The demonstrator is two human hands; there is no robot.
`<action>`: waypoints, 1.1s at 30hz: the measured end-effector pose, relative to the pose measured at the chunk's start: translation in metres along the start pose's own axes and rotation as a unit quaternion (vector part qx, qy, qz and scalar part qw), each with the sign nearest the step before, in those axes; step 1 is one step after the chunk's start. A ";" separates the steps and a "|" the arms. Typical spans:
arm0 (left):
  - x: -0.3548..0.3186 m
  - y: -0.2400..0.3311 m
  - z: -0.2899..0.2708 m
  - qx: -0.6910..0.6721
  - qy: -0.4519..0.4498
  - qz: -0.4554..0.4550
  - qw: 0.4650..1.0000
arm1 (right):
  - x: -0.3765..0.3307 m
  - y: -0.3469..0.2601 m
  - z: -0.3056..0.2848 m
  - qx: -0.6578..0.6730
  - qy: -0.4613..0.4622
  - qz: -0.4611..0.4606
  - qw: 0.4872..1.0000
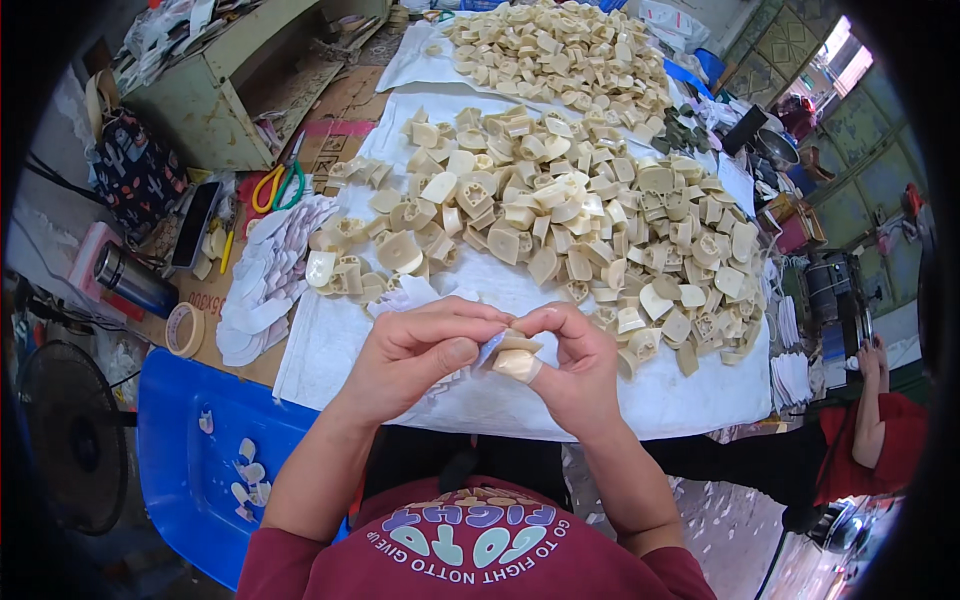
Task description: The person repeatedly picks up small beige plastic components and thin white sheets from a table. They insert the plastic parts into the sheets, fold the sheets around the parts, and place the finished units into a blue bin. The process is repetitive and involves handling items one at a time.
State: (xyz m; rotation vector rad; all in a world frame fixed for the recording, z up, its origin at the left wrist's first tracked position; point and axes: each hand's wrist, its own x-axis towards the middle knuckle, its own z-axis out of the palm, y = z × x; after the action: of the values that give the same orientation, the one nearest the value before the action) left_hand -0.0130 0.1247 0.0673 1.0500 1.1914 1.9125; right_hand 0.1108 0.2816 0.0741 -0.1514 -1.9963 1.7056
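Fingers (455,352) clamp a pale slip (489,349) (left hand (408,352)) and a beige piece (520,343) (right hand (580,368)).

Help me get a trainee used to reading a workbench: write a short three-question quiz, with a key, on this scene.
1. Multiple choice: where is the large blue tub holding a few small pieces?
A) To the person's right
B) To the person's left
C) At the far end of the table

2. True or false: the left hand and right hand come together in front of the nearer heap of beige pieces.

3. Fill in: the cloth under that heap is ____ in colour.

Key: 1. B; 2. True; 3. white
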 end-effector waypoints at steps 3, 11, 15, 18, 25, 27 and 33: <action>0.000 0.001 0.001 0.081 0.027 0.011 0.996 | -0.002 -0.005 0.006 -0.039 0.010 0.032 0.999; 0.007 0.011 0.004 0.253 0.025 0.065 0.965 | 0.005 -0.011 0.002 -0.114 -0.043 0.064 0.990; 0.000 0.011 0.017 0.367 0.072 0.109 0.921 | 0.003 -0.005 0.005 -0.142 -0.026 0.032 0.989; -0.012 0.007 0.022 0.203 0.075 0.070 0.974 | 0.003 -0.019 -0.002 -0.210 -0.044 -0.082 0.973; -0.022 0.003 0.022 0.157 0.085 0.203 0.963 | -0.010 -0.021 0.010 0.019 0.130 -0.069 0.989; -0.021 0.002 0.025 0.185 0.049 0.226 0.955 | -0.019 -0.011 0.011 0.173 0.102 0.035 0.979; -0.025 0.014 0.025 0.313 0.036 0.247 0.916 | -0.031 -0.010 -0.001 0.359 -0.023 0.110 0.927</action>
State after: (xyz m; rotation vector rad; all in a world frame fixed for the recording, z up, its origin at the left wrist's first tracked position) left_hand 0.0194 0.1093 0.0797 1.7682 1.7782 1.9787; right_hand 0.1402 0.2677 0.0748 -0.0769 -1.2926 2.4851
